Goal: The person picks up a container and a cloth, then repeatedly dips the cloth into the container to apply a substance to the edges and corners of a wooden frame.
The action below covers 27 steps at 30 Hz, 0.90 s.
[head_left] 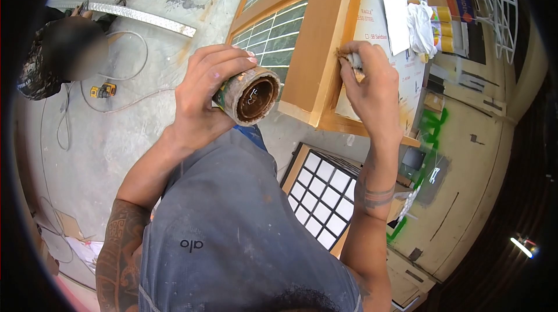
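Observation:
My left hand (pixel 200 82) is wrapped round a small can (pixel 235 103), its crusted rim tilted toward me and glossy brown liquid inside. To the right, the fingers of my right hand (pixel 372 74) pinch a whitish, brown-stained wad of cloth (pixel 353 62). That wad is close over the edge of a wooden door (pixel 299 82), which has brown-stained framing and gridded glass panes. Beside the door edge lies a printed white sheet (pixel 372 27) covering the work surface.
White paper, a crumpled white cloth (pixel 419 24) and yellow cans (pixel 443 30) stand at the upper right. Below is a gridded panel (pixel 319 196). Another person (pixel 67 50) crouches at the left near a yellow drill (pixel 103 90), cords and a metal bar (pixel 145 15).

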### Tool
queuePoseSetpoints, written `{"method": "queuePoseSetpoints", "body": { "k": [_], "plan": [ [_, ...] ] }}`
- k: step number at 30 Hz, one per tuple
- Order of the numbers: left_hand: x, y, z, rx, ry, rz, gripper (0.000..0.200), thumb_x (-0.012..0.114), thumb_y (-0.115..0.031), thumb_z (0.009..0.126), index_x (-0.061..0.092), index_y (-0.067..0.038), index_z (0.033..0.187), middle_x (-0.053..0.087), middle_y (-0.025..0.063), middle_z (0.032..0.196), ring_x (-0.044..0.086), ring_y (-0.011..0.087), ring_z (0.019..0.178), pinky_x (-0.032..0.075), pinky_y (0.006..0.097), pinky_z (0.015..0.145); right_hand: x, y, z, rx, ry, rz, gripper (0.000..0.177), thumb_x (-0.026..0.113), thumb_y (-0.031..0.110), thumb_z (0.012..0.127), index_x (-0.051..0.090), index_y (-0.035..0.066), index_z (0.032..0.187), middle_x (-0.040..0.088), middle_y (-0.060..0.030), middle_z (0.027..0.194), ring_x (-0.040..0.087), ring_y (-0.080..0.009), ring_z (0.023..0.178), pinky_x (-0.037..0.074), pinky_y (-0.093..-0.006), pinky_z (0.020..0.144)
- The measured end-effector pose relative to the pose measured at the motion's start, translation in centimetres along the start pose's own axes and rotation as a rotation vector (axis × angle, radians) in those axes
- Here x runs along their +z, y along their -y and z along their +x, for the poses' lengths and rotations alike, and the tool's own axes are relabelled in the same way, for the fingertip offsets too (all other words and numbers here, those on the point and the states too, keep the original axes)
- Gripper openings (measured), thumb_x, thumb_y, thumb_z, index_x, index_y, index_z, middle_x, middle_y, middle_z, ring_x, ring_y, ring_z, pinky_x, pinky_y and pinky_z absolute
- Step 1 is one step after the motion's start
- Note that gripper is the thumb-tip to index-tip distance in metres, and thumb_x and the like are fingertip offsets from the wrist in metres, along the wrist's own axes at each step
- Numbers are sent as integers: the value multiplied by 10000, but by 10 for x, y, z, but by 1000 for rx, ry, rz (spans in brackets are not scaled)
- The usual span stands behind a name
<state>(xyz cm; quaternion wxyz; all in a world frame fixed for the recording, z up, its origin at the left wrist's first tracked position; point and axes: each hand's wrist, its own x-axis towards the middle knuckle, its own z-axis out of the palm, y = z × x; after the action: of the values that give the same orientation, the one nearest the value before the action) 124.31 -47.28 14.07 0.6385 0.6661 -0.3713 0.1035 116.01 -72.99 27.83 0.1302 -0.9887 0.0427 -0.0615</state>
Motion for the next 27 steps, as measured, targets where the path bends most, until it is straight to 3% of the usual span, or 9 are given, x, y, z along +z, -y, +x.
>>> {"method": "queuePoseSetpoints", "body": {
  "k": [6,9,12,13,20,27],
  "plan": [
    [-1,-1,2,-13,5,11,653,990,-48,663,739,-55,1266,775,114,1227,715,333,1161,570,437,1023,-15,34,-39,-31,234,17,295,742,-79,903,671,21,1172,704,-166,1027,656,-371,976,540,-464,851],
    [-1,2,1,-4,-15,19,655,988,-45,661,738,-55,1266,775,112,1224,714,337,1160,570,439,1022,-25,50,-51,-72,234,106,300,753,-88,894,694,18,1168,726,-154,1056,662,-356,925,546,-441,819],
    [0,3,2,-12,-15,4,659,987,-43,659,738,-55,1269,774,108,1224,714,340,1159,571,439,1020,-28,32,-45,-74,-9,-19,309,762,-99,885,718,25,1165,742,-151,1067,667,-338,858,551,-420,773],
    [1,4,3,-4,-14,5,660,988,-43,658,738,-55,1269,774,108,1224,714,341,1159,571,439,1017,-31,30,-37,28,1,-23,307,772,-90,885,724,27,1165,736,-153,1027,670,-332,816,555,-418,740],
    [2,3,4,15,0,17,661,994,-51,656,738,-55,1265,774,111,1223,712,345,1160,577,438,1001,-4,-14,1,-38,-97,-48,320,775,-69,893,713,28,1191,700,-164,973,677,-351,874,560,-430,741],
    [2,3,1,-1,-11,8,658,1001,-62,659,741,-57,1263,775,112,1231,712,345,1166,572,436,1013,-4,-3,-10,-39,38,-62,310,750,-92,888,696,27,1169,712,-172,1020,651,-372,909,547,-469,790]
  ]
}}
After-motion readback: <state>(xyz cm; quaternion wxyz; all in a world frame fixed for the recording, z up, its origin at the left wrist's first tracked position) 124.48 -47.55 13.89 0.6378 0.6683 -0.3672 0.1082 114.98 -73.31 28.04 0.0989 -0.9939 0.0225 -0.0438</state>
